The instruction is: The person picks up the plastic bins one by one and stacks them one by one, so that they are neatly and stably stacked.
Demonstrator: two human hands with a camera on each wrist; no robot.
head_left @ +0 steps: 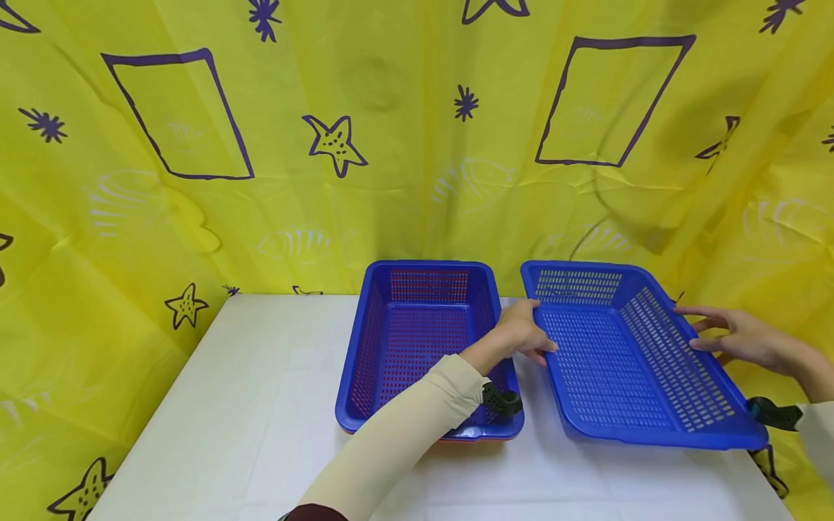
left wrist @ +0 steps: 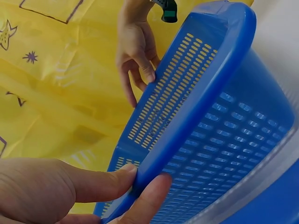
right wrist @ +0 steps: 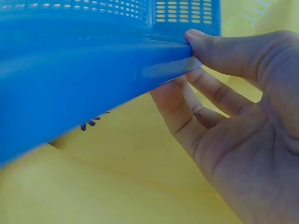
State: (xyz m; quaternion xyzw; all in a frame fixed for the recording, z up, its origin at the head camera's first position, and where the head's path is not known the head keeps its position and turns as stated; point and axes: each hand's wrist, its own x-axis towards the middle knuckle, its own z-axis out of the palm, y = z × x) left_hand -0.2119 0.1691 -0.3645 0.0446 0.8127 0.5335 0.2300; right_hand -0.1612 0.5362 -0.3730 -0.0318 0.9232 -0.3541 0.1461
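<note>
A blue plastic basket (head_left: 593,362) with slotted walls is at the right of the table, tilted with its right side higher. My left hand (head_left: 523,331) pinches its left rim between thumb and fingers, as the left wrist view shows. On the far side, my right hand (head_left: 749,340) pinches the right rim, thumb on top and fingers below in the right wrist view. Left of it a second blue basket (head_left: 352,362) sits on the table, with red showing through its slots and an orange-red edge under its front rim. My left forearm crosses over this basket.
A white-covered table (head_left: 215,412) lies under the baskets. Behind it and at both sides hangs a yellow curtain (head_left: 391,202) with purple stars and frames drawn on it. Dark straps (head_left: 502,399) are on both wrists.
</note>
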